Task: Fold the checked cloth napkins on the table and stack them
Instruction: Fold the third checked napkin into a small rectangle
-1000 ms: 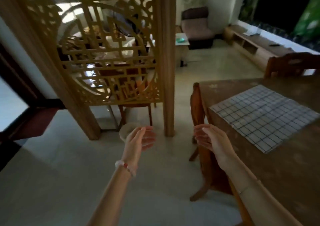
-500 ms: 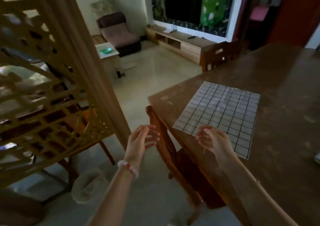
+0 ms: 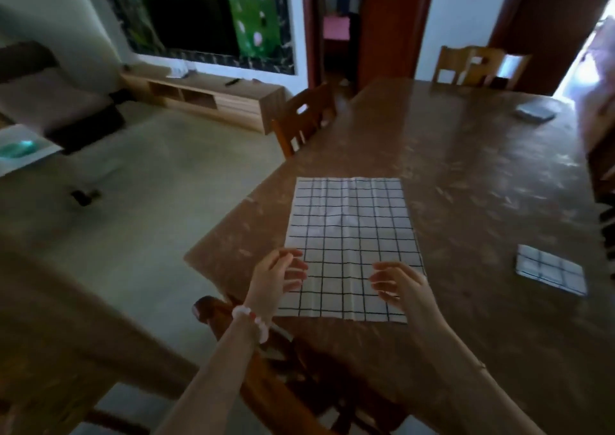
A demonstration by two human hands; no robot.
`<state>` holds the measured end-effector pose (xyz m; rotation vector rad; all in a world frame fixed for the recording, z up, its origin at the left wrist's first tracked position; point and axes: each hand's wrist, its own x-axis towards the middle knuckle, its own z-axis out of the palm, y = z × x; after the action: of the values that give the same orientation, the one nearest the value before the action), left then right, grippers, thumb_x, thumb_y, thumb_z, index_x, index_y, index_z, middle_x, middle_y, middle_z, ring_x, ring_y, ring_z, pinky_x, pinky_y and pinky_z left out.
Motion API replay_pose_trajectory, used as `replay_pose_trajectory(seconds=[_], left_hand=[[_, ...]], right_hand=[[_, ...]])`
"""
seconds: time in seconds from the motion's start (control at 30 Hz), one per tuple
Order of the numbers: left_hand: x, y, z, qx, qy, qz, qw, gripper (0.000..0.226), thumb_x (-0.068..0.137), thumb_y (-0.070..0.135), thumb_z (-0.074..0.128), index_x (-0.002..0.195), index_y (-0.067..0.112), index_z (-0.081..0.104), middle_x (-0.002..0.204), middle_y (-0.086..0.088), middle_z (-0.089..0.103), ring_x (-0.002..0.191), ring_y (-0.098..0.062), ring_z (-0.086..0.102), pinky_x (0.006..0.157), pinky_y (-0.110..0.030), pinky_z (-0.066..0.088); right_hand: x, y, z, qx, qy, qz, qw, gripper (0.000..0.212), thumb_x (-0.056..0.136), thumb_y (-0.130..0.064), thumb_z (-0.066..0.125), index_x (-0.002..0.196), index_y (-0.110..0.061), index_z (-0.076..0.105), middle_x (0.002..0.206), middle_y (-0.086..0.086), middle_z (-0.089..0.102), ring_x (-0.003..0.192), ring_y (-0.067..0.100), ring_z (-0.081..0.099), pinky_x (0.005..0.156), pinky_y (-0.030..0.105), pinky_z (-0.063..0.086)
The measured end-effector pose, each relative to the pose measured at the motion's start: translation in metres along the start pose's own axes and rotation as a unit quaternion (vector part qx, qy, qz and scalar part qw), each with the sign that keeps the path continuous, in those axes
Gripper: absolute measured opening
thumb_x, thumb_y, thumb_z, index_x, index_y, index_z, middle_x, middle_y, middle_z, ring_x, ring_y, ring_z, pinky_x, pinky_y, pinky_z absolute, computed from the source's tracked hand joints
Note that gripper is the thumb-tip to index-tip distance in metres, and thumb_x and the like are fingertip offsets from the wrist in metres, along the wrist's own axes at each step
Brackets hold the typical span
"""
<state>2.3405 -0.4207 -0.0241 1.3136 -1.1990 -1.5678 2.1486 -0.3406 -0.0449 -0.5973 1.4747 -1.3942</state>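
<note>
A white napkin with a black check (image 3: 349,231) lies spread flat on the brown table (image 3: 472,181), near its front left corner. My left hand (image 3: 278,276) hovers over the napkin's near left edge, fingers apart and curled, holding nothing. Over the near right part of the napkin is my right hand (image 3: 397,283), also with fingers spread and nothing in it. A smaller folded checked napkin (image 3: 550,268) lies on the table to the right. Another folded cloth (image 3: 535,111) rests at the table's far right.
A wooden chair (image 3: 233,321) stands tucked at the table's near edge below my hands. A second chair (image 3: 306,115) is at the left side, a third (image 3: 472,65) beyond the far end. A TV cabinet (image 3: 206,96) lines the far wall.
The view has swung right from the carved screen to the table. Both hands have moved from beside the table edge to over the near edge of the spread napkin.
</note>
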Motion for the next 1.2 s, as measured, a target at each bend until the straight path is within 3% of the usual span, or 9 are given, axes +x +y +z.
replay_pose_trajectory(seconds=[0.33, 0.5, 0.57, 0.67, 0.73, 0.8, 0.97, 1.1, 1.2], left_hand=[[0.131, -0.005, -0.014, 0.119, -0.188, -0.023, 0.975, 0.025, 0.097, 0.008, 0.037, 0.090, 0.008, 0.060, 0.079, -0.008, 0.064, 0.069, -0.017, 0.061, 0.058, -0.022, 0.049], [0.171, -0.024, -0.036, 0.240, -0.260, -0.002, 0.935, 0.021, 0.096, 0.008, 0.038, 0.091, 0.012, 0.058, 0.081, -0.003, 0.062, 0.073, -0.015, 0.057, 0.059, -0.017, 0.043], [0.182, -0.035, -0.042, 0.355, -0.280, 0.083, 0.888, 0.021, 0.094, 0.008, 0.041, 0.102, 0.012, 0.060, 0.090, 0.001, 0.061, 0.079, -0.011, 0.055, 0.066, -0.012, 0.042], [0.199, -0.057, -0.047, 0.532, -0.281, 0.317, 0.733, 0.037, 0.087, 0.009, 0.049, 0.122, 0.010, 0.057, 0.123, -0.002, 0.056, 0.116, -0.019, 0.051, 0.097, -0.026, 0.037], [0.207, -0.069, -0.049, 0.608, -0.320, 0.328, 0.649, 0.050, 0.088, 0.017, 0.048, 0.137, 0.012, 0.041, 0.143, -0.004, 0.038, 0.135, -0.022, 0.032, 0.108, -0.037, 0.029], [0.211, -0.077, -0.051, 0.665, -0.357, 0.268, 0.599, 0.057, 0.092, 0.024, 0.042, 0.145, 0.017, 0.023, 0.153, 0.002, 0.017, 0.142, -0.018, 0.009, 0.114, -0.041, 0.017], [0.212, -0.087, -0.058, 0.720, -0.383, 0.236, 0.529, 0.054, 0.098, 0.028, 0.029, 0.148, 0.020, 0.008, 0.156, 0.003, 0.004, 0.143, -0.018, -0.001, 0.115, -0.045, 0.003], [0.204, -0.089, -0.059, 0.719, -0.392, 0.224, 0.528, 0.055, 0.099, 0.030, 0.025, 0.148, 0.021, 0.002, 0.156, 0.004, -0.004, 0.143, -0.016, -0.004, 0.115, -0.042, 0.000], [0.194, -0.090, -0.055, 0.708, -0.393, 0.247, 0.532, 0.054, 0.098, 0.031, 0.024, 0.148, 0.023, 0.007, 0.156, 0.006, 0.002, 0.143, -0.015, -0.001, 0.114, -0.041, 0.000]], right_hand=[[0.043, 0.026, 0.046, 0.000, 0.156, 0.035, 0.987, 0.019, 0.093, -0.006, 0.045, 0.092, -0.006, 0.064, 0.079, 0.007, 0.065, 0.074, 0.017, 0.060, 0.070, 0.026, 0.047], [0.058, 0.047, 0.080, -0.014, 0.221, 0.058, 0.973, 0.018, 0.095, -0.010, 0.043, 0.100, -0.009, 0.060, 0.085, 0.008, 0.064, 0.077, 0.017, 0.059, 0.070, 0.027, 0.047], [0.066, 0.062, 0.093, -0.061, 0.255, 0.067, 0.963, 0.021, 0.095, -0.016, 0.042, 0.108, -0.012, 0.058, 0.091, 0.006, 0.065, 0.079, 0.016, 0.059, 0.072, 0.028, 0.048], [0.071, 0.089, 0.110, -0.283, 0.238, 0.063, 0.927, 0.034, 0.096, -0.021, 0.040, 0.128, -0.020, 0.048, 0.117, 0.001, 0.059, 0.095, 0.013, 0.056, 0.075, 0.025, 0.049], [0.072, 0.111, 0.118, -0.447, 0.186, 0.049, 0.874, 0.045, 0.095, -0.025, 0.040, 0.140, -0.021, 0.036, 0.140, -0.004, 0.041, 0.127, 0.014, 0.038, 0.102, 0.031, 0.039], [0.069, 0.125, 0.126, -0.559, 0.138, 0.031, 0.817, 0.051, 0.095, -0.034, 0.033, 0.144, -0.024, 0.028, 0.150, -0.006, 0.028, 0.140, 0.014, 0.018, 0.116, 0.035, 0.017], [0.059, 0.138, 0.124, -0.639, 0.063, 0.050, 0.765, 0.078, 0.075, -0.051, -0.006, 0.147, -0.031, 0.016, 0.155, -0.010, 0.013, 0.144, 0.016, 0.005, 0.112, 0.045, -0.009], [0.052, 0.141, 0.108, -0.689, 0.072, 0.042, 0.720, 0.049, 0.088, -0.042, 0.029, 0.129, -0.031, 0.053, 0.133, -0.010, 0.054, 0.123, 0.017, 0.051, 0.111, 0.047, 0.005], [0.047, 0.143, 0.091, -0.681, 0.070, 0.039, 0.728, 0.045, 0.091, -0.041, 0.031, 0.124, -0.028, 0.058, 0.126, -0.008, 0.060, 0.117, 0.021, 0.056, 0.106, 0.048, 0.011]])
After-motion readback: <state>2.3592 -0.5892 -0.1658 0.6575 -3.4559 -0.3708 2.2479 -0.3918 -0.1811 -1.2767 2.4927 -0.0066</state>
